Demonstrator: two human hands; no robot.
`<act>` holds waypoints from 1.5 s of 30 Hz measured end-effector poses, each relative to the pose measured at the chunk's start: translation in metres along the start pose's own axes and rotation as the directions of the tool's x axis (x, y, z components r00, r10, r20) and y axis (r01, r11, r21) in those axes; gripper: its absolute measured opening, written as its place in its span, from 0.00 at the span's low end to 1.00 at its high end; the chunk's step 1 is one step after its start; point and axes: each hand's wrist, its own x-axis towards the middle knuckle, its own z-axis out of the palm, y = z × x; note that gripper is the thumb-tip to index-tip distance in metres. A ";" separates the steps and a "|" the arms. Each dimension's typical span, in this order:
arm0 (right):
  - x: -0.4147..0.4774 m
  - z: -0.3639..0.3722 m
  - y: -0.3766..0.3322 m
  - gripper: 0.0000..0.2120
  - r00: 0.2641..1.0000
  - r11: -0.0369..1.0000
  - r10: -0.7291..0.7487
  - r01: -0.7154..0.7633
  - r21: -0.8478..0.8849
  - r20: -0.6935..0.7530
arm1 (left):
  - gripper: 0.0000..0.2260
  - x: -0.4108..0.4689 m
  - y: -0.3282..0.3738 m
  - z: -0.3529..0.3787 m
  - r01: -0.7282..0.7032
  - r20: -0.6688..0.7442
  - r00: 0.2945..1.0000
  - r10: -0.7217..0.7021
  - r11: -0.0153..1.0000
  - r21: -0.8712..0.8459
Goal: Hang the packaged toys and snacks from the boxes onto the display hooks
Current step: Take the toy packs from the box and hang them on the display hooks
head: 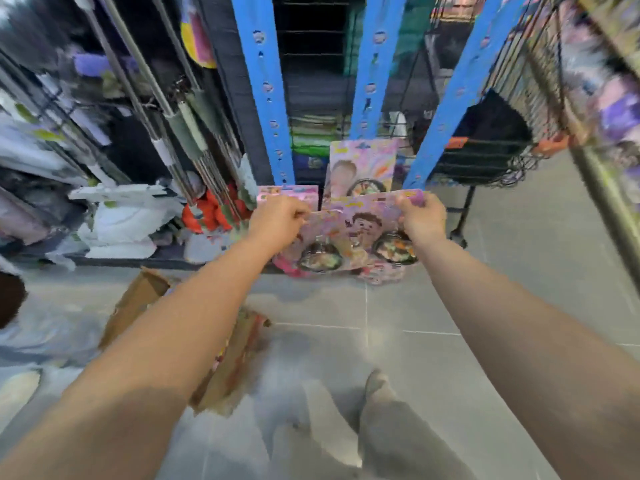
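Both arms reach forward over the grey tiled floor (pixel 398 306) toward the foot of a rack with blue uprights (pixel 266 88). The left hand (pixel 277 218) has its fingers curled and pinches the upper edge of a pink toy package (pixel 320 237), a printed card with a dark bowl of play food under a clear blister near its lower end. The right hand (pixel 424 216) grips the upper right corner of a second toy package (pixel 367 220) of the same kind, thumb on the front of the card, with a cartoon face in the middle and its own bowl at the lower right. The two cards overlap where they meet between the hands; the motion blur hides which one lies in front. Both are held low, just in front of the rack's bottom level, and their lower edges are near the floor; whether they touch it cannot be told. Behind them a third pink card (pixel 363 164) stands upright between two of the blue uprights, and a fourth (pixel 291 194) shows just behind the left hand. An open cardboard box (pixel 138 303) sits on the floor under the left forearm, its flaps raised. To the right of the uprights hangs a black wire basket (pixel 485 157). To the left, metal poles (pixel 156 109) lean over a heap of white and red goods. At the bottom of the view are the person's grey trouser legs and a shoe (pixel 377 382).
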 end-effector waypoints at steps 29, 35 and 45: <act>0.081 -0.034 -0.061 0.09 0.977 0.993 -0.056 0.076 -0.087 0.208 | 0.13 0.166 0.099 -0.007 -0.100 -0.310 0.946 0.095 0.995 -0.001; 0.084 -0.029 -0.067 0.08 0.973 0.993 -0.076 0.094 -0.072 0.216 | 0.11 0.167 0.080 0.000 -0.234 -0.238 0.935 0.262 0.963 0.136; 0.093 -0.020 -0.077 0.09 0.981 0.992 -0.120 0.123 -0.008 0.155 | 0.16 0.157 0.064 -0.006 -0.201 -0.275 0.928 0.253 0.958 0.204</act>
